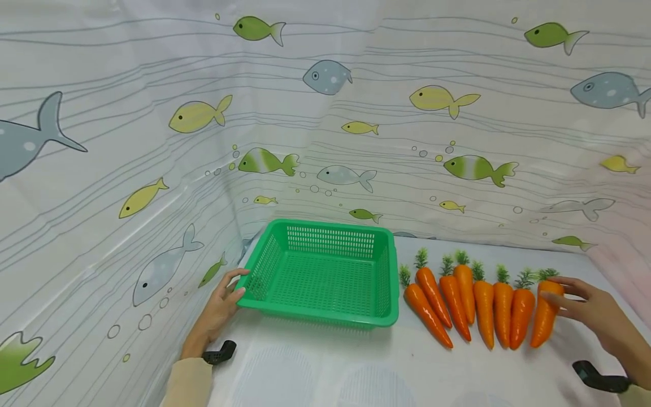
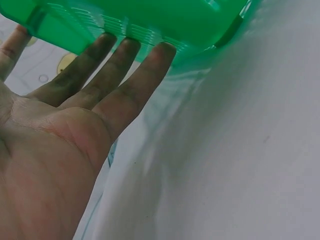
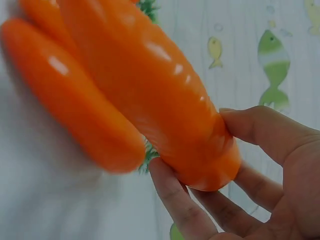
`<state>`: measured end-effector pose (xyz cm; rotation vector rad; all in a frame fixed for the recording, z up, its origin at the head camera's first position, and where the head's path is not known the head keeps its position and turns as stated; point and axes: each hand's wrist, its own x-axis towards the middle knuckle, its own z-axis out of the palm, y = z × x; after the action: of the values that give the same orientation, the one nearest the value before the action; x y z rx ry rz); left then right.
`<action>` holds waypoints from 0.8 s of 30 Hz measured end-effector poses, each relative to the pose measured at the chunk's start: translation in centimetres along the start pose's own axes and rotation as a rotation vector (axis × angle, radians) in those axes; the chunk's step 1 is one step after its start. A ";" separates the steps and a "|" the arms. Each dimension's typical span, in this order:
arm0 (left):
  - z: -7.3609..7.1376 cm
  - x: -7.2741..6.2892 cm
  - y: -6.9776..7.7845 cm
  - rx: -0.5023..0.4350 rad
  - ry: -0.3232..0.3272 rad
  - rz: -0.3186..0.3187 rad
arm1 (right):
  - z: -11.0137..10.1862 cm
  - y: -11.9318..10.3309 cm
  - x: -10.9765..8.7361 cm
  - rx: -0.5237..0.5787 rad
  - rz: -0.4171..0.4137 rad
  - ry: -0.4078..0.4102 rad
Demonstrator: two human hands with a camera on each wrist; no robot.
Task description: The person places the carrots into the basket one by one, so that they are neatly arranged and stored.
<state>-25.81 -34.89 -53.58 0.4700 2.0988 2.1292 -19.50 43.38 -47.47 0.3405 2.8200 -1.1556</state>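
At the green plastic basket (image 1: 325, 316), my left hand (image 1: 224, 299) touches the left rim near the front corner. The left wrist view shows its fingers (image 2: 135, 90) extended, fingertips against the slotted side wall. On the far right, my right hand (image 1: 590, 302) pinches a toy carrot (image 1: 546, 316) near its leafy top, the last in a row. Up close in the right wrist view, the thumb lies on one side of this orange carrot (image 3: 155, 85) and the fingers on the other. Another carrot (image 3: 70, 100) lies right beside it.
Several more orange carrots (image 1: 485, 311) with green tops lie side by side on the white table (image 1: 432, 379), right of the basket. A fish-print curtain (image 1: 325, 135) hangs behind and along the left. Each wrist wears a black device (image 1: 220, 353).
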 end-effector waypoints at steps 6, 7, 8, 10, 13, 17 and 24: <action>0.3 0.1 0.1 -0.013 0.019 -0.004 | 0.7 -3.2 0.0 0.067 -0.092 0.033; 0.3 0.1 0.1 -0.014 0.022 -0.005 | 0.7 -3.8 0.0 0.075 -0.100 0.037; 0.4 0.1 0.1 -0.011 0.026 -0.007 | 0.8 -4.3 0.1 0.082 -0.105 0.042; 0.4 0.1 0.1 -0.005 0.029 -0.008 | 0.8 -5.4 0.2 0.105 -0.116 0.050; 0.4 0.1 0.2 0.004 0.026 -0.001 | 0.8 -6.8 0.3 0.118 -0.130 0.069; 0.3 0.1 0.2 0.005 0.022 0.009 | 1.1 -8.2 0.5 0.118 -0.152 0.072; 0.3 0.0 0.1 -0.013 0.035 -0.003 | 2.4 -10.7 1.1 0.170 -0.217 0.038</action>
<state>-25.68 -34.60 -53.44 0.4314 2.1010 2.1633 -23.04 34.48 -42.04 0.0664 2.8546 -1.4512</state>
